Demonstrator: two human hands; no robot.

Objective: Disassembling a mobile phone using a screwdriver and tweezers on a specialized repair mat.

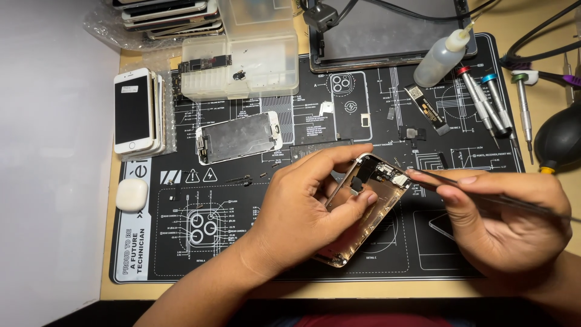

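Observation:
My left hand (302, 206) grips an opened gold phone housing (369, 206), tilted above the black repair mat (242, 254); thumb and fingers wrap its upper end, where small black parts and connectors show. My right hand (502, 218) pinches thin black tweezers (448, 181), whose tip points left and touches the housing's top right corner. A detached phone screen (238, 137) lies face down on the mat, left of and above my left hand.
A stack of white phones (136, 112) lies at the mat's left edge, a white earbud case (131, 195) below it. Clear plastic boxes (242, 60) stand at the back, beside a tablet (387, 30). A squeeze bottle (442, 57), several screwdrivers (490, 106) and a black air blower (560, 142) sit right.

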